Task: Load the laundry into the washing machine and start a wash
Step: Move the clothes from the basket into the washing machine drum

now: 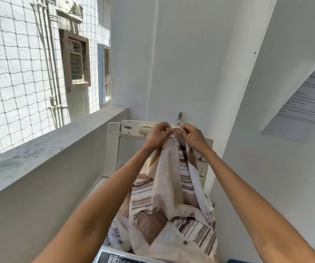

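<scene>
While your left hand (157, 134) and right hand (189, 135) pinch the striped cloth (169, 188), it hangs over the washing machine (113, 149).

Daylight is pouring through a black mesh net (20, 73) stretched above a grey concrete ledge (54, 141). Beyond it, a neighbouring building's brown-framed window (76, 59) is showing. White walls (181, 63) are meeting in the corner, and a printed paper sheet (302, 105) is hanging on the right.
</scene>
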Demonstrator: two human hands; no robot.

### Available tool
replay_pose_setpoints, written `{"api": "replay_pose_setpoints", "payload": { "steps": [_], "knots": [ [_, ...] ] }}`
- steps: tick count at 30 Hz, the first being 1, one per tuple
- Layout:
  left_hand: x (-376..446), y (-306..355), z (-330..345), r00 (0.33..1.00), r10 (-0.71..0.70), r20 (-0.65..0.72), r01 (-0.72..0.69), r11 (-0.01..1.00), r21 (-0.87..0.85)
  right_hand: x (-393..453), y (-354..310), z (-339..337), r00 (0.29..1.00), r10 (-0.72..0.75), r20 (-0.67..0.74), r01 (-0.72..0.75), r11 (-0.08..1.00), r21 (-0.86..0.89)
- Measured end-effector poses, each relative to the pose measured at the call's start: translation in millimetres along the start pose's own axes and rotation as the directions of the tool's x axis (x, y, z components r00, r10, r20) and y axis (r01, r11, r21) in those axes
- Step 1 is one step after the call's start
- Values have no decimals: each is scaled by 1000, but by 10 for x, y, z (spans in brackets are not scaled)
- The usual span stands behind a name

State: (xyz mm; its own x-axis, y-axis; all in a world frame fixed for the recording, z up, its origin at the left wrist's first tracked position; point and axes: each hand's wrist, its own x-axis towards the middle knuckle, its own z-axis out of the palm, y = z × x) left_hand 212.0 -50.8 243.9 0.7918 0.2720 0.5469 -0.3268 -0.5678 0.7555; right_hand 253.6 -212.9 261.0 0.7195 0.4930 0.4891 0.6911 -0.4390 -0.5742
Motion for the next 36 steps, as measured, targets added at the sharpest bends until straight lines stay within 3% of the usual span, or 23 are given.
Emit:
{"api": "replay_pose_setpoints", "payload": {
  "steps": [4, 7, 9, 12, 14, 16, 19, 20, 22, 26, 29, 32, 34, 36],
  "knots": [
    [45, 79, -15, 985, -29, -167, 8, 992, -128, -180, 341, 63, 976, 120, 182, -110, 992, -62],
    [105, 47, -142, 918, -215, -333, 143, 963, -226, -290, 598, 6, 935, 214, 284, -168, 969, -179],
    [126, -81, -252, 878, -310, -364, 247, 946, -209, -276, 624, -126, 938, 237, 252, -195, 964, -181],
    [120, -244, -359, 890, -328, -317, 321, 944, -74, -37, 361, -358, 969, 214, 123, -194, 969, -156],
    [113, -213, -355, 941, -250, -227, 219, 963, -153, 210, 50, -481, 984, 173, 40, -168, 981, -100],
    [103, -99, -284, 988, -140, -65, 119, 959, -255, 453, -321, -547, 996, 82, -35, -83, 996, -28],
    [103, 124, -119, 976, -73, 207, 131, 950, -285, 683, -783, -530, 993, -21, -115, 24, 999, 24],
    [118, 165, -67, 976, -77, 205, 133, 952, -275, 704, -862, -492, 994, -44, -105, 48, 998, 31],
    [139, 213, -24, 991, -112, 75, 130, 942, -310, 655, -858, -374, 997, -58, -52, 62, 994, 86],
    [157, 158, -123, 978, -204, -52, 160, 882, -444, 243, -347, -124, 987, 66, 148, -98, 971, 218],
    [177, 85, -298, 964, -249, -98, 173, 860, -479, -104, 165, 37, 931, 146, 335, -171, 984, 47],
    [173, -57, -473, 948, -286, -142, 198, 876, -440, -317, 513, 60, 885, 265, 384, -265, 963, -55],
    [142, -207, -553, 943, -310, -121, 246, 894, -375, -340, 556, -20, 889, 256, 380, -268, 963, -22],
    [104, -334, -606, 931, -364, 26, 355, 887, -297, -277, 471, -101, 924, 215, 316, -219, 975, -24]
  ]
}}
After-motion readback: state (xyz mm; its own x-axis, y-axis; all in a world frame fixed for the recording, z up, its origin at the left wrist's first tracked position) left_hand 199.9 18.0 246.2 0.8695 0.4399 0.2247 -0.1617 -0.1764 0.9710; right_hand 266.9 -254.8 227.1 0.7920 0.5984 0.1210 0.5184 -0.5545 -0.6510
